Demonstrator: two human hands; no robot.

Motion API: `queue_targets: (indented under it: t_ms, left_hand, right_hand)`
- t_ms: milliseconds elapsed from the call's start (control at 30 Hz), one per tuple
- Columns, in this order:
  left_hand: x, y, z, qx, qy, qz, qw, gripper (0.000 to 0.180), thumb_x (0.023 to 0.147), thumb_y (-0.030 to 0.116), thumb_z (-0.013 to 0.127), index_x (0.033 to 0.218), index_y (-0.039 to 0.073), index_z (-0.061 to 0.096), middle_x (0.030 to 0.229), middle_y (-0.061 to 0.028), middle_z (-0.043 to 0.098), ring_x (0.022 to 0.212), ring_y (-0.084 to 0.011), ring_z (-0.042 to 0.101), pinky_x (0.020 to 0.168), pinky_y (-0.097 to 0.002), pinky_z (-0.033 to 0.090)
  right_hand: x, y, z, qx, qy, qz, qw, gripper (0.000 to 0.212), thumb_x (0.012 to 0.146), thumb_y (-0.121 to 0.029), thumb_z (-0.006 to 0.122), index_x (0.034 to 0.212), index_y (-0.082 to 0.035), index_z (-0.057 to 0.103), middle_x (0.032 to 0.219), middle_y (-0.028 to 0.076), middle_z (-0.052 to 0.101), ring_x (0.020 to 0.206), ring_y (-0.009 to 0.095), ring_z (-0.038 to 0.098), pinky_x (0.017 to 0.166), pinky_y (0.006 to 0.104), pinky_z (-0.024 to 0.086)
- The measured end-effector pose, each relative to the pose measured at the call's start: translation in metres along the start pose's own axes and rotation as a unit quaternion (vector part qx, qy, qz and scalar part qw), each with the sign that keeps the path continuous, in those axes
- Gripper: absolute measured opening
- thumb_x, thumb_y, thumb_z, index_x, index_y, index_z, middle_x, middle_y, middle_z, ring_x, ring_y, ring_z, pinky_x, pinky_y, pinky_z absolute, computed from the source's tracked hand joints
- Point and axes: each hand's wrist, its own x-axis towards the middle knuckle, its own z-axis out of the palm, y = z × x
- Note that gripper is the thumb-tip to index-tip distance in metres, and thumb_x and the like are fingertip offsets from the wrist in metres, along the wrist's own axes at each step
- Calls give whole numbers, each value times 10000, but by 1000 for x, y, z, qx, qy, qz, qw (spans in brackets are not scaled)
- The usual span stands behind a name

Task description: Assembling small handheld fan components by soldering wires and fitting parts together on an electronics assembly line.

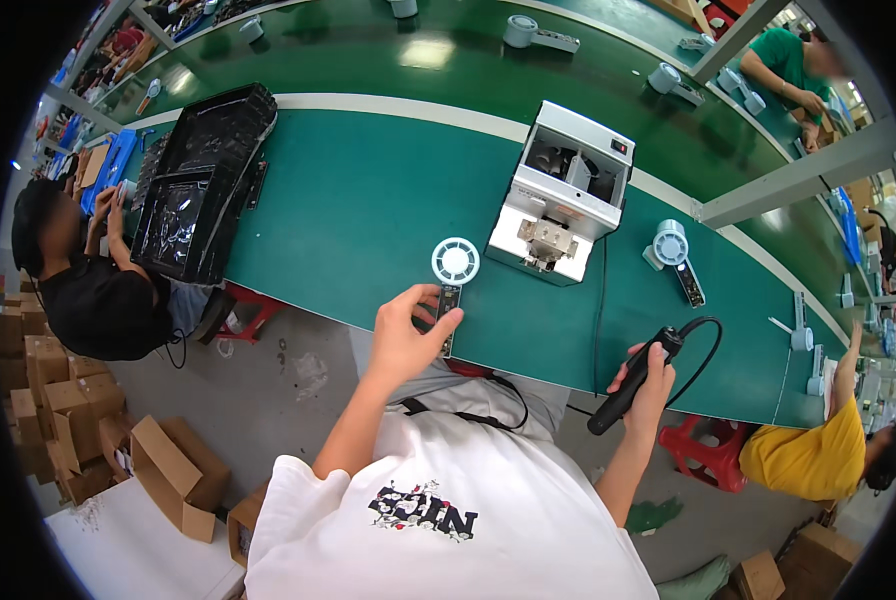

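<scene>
Left hand (411, 333) is gripping the small fan (456, 262) by its handle near the table's (348, 220) 6-o'clock edge; right hand (652, 385) is gripping the black corded tool (620, 402), fan's 4 o'clock. Probably best: bracing the handle steady, pressing lightly around the bare board (450, 298), leaving the cord (719, 345) slack.

Smooth plastic fan (455, 261) in left hand (411, 328), matt-looking plastic tool (618, 404) in right hand (651, 386), shining metal block (550, 240) beyond.
</scene>
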Motion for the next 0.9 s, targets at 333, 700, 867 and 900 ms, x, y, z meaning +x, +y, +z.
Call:
queue_targets:
  t_ms: [333,700,867,900]
  left_hand:
    - [12,-5,-7,-54,-51,-34,997,344,798,178,792,1056,-16,672,932,-92,720,711,-118,678,568,-260,482]
    - [12,-6,0,-120,-62,-42,990,451,765,155,830,1110,-47,622,890,-107,705,711,-126,680,584,-262,515]
    - [7,-6,7,-132,-49,-42,989,418,778,129,819,1101,-43,617,893,-97,695,712,-118,677,576,-243,512]
    - [6,-7,7,-135,-46,-42,989,396,785,100,809,1103,-37,615,899,-82,685,719,-105,671,579,-229,507]
  right_hand:
    - [-4,-95,78,131,-113,-242,955,666,908,-667,500,1038,-14,484,689,118,544,509,194,529,500,321,481]
    - [30,-147,159,173,-119,-367,906,706,899,-687,498,1037,4,543,706,125,566,578,218,572,546,334,513]
    - [34,-149,183,104,-112,-408,900,616,925,-580,548,944,36,554,673,140,571,525,214,586,491,321,513]
    - [34,-150,188,95,-106,-417,898,589,932,-550,554,906,38,560,644,144,577,491,217,585,470,311,508]
